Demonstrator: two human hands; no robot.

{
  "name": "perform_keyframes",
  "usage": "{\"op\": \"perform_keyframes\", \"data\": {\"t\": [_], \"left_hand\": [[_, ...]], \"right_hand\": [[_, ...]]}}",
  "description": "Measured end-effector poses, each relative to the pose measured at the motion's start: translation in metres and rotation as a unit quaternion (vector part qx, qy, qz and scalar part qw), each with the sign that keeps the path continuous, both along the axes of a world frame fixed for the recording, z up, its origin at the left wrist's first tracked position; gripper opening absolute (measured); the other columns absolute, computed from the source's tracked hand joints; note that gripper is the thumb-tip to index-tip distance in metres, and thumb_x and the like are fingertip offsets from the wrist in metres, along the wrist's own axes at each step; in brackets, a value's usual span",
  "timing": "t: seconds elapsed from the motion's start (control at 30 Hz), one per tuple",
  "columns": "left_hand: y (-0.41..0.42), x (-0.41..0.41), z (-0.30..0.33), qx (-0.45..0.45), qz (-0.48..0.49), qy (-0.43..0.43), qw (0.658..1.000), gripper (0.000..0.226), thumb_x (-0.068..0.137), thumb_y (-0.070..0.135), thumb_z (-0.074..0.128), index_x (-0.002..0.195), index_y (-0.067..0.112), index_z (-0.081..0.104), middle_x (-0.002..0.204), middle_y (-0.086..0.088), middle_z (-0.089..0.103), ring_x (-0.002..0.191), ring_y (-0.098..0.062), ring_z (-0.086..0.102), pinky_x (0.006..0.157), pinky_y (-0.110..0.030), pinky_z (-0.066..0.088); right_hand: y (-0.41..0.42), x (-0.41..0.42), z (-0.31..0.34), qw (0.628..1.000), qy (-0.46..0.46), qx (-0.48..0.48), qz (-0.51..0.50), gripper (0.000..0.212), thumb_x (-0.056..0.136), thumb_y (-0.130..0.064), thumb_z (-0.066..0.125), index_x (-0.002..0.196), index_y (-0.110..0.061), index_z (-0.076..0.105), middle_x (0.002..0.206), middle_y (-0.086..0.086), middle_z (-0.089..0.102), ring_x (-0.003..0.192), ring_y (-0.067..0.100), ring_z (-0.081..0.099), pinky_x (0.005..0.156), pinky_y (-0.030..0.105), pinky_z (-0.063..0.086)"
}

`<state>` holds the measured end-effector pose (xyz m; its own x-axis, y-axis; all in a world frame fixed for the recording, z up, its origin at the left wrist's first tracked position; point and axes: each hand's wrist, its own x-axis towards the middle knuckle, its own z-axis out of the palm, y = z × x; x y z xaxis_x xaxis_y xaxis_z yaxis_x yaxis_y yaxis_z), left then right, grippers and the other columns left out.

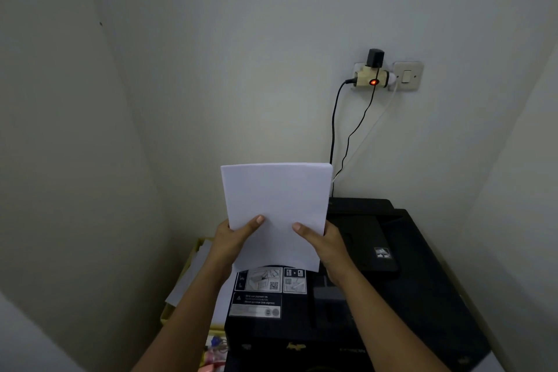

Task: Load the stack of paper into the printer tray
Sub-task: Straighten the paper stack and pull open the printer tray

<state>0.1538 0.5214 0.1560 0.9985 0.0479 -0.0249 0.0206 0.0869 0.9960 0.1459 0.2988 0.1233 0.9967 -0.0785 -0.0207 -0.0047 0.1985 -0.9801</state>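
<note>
Two hands clamped on the stack of paper (276, 211), held upright above the black printer (377, 275): left hand (234, 238) gripping the lower left edge, thumb across the front, right hand (324, 246) gripping the lower right edge likewise. Behind, a wall adapter (373, 78) glowing red, cables (333, 130) hanging down; left of the printer, a yellow tray (193, 254) holding loose sheets.

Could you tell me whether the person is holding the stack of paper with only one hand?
No, both the left hand and the right hand grip the lower part of the stack of paper above the printer.
</note>
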Motion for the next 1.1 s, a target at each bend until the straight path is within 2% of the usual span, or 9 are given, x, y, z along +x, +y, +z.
{"op": "perform_keyframes", "data": {"t": [0.1, 0.17, 0.4, 0.57, 0.73, 0.9, 1.0, 1.03, 1.1], "left_hand": [[-0.005, -0.005, 0.006, -0.003, 0.004, -0.001, 1.000, 0.026, 0.081, 0.034, 0.085, 0.102, 0.030, 0.070, 0.103, 0.006, 0.077, 0.098, -0.014, 0.071, 0.074, -0.026, 0.054], [-0.007, -0.006, 0.008, -0.008, 0.012, 0.002, 1.000, 0.024, 0.082, 0.033, 0.084, 0.100, 0.029, 0.069, 0.102, 0.006, 0.075, 0.096, -0.013, 0.070, 0.072, -0.025, 0.054], [-0.008, -0.002, 0.010, 0.010, 0.005, -0.002, 1.000, 0.022, 0.083, 0.032, 0.084, 0.098, 0.031, 0.068, 0.100, 0.010, 0.074, 0.094, -0.008, 0.069, 0.081, -0.028, 0.057], [-0.009, 0.002, 0.009, 0.020, 0.010, 0.000, 1.000, 0.022, 0.081, 0.033, 0.085, 0.097, 0.032, 0.069, 0.097, 0.013, 0.075, 0.092, -0.004, 0.070, 0.072, -0.019, 0.054], [-0.005, 0.003, 0.005, 0.035, 0.005, 0.008, 0.999, 0.033, 0.079, 0.037, 0.086, 0.106, 0.030, 0.069, 0.105, 0.009, 0.075, 0.099, -0.007, 0.069, 0.074, -0.018, 0.053], [-0.003, 0.000, -0.004, 0.057, -0.011, 0.010, 0.998, 0.030, 0.081, 0.033, 0.086, 0.105, 0.030, 0.068, 0.105, 0.010, 0.074, 0.095, -0.004, 0.068, 0.076, -0.020, 0.055], [-0.006, 0.001, -0.004, 0.073, -0.005, 0.012, 0.997, 0.027, 0.081, 0.033, 0.085, 0.101, 0.030, 0.068, 0.099, 0.011, 0.074, 0.089, -0.001, 0.068, 0.081, -0.024, 0.058], [-0.008, 0.000, -0.002, 0.083, -0.003, 0.008, 0.997, 0.026, 0.081, 0.032, 0.085, 0.100, 0.029, 0.067, 0.094, 0.014, 0.072, 0.085, 0.002, 0.066, 0.078, -0.021, 0.057], [-0.011, -0.002, 0.002, 0.108, -0.005, 0.002, 0.994, 0.027, 0.083, 0.032, 0.084, 0.101, 0.026, 0.064, 0.089, 0.017, 0.067, 0.080, 0.004, 0.062, 0.062, -0.010, 0.051]], "right_hand": [[0.004, 0.001, -0.003, 1.000, -0.006, -0.009, -0.001, 0.043, 0.087, -0.027, 0.089, 0.127, -0.019, 0.076, 0.117, -0.001, 0.083, 0.108, 0.018, 0.079, 0.091, 0.038, 0.064], [0.006, 0.002, -0.003, 1.000, -0.008, -0.015, 0.000, 0.044, 0.088, -0.028, 0.089, 0.128, -0.020, 0.075, 0.117, -0.002, 0.083, 0.108, 0.017, 0.079, 0.094, 0.039, 0.064], [0.004, 0.007, -0.006, 0.999, -0.016, -0.026, 0.010, 0.043, 0.089, -0.030, 0.088, 0.130, -0.022, 0.074, 0.119, -0.004, 0.082, 0.110, 0.016, 0.078, 0.096, 0.040, 0.063], [0.002, 0.012, -0.005, 0.999, -0.013, -0.028, 0.009, 0.044, 0.088, -0.029, 0.089, 0.129, -0.023, 0.074, 0.119, -0.005, 0.082, 0.111, 0.016, 0.078, 0.096, 0.038, 0.063], [0.000, 0.012, -0.007, 0.999, -0.013, -0.041, 0.019, 0.048, 0.088, -0.028, 0.089, 0.133, -0.022, 0.073, 0.121, -0.005, 0.081, 0.111, 0.014, 0.077, 0.096, 0.036, 0.062], [-0.001, 0.004, -0.013, 0.998, -0.002, -0.065, 0.017, 0.031, 0.092, -0.024, 0.086, 0.121, -0.026, 0.076, 0.115, -0.010, 0.083, 0.108, 0.009, 0.078, 0.086, 0.020, 0.061], [-0.001, 0.002, -0.013, 0.997, 0.002, -0.083, 0.003, 0.028, 0.092, -0.027, 0.085, 0.119, -0.027, 0.076, 0.114, -0.008, 0.083, 0.104, 0.006, 0.078, 0.088, 0.023, 0.063], [-0.002, 0.001, -0.012, 0.996, 0.003, -0.091, 0.002, 0.028, 0.093, -0.029, 0.085, 0.119, -0.026, 0.076, 0.114, -0.007, 0.083, 0.102, 0.007, 0.078, 0.092, 0.028, 0.064], [-0.005, -0.002, -0.011, 0.994, 0.007, -0.108, 0.002, 0.028, 0.093, -0.032, 0.085, 0.118, -0.027, 0.076, 0.113, -0.005, 0.083, 0.100, 0.007, 0.079, 0.093, 0.033, 0.064]]}}
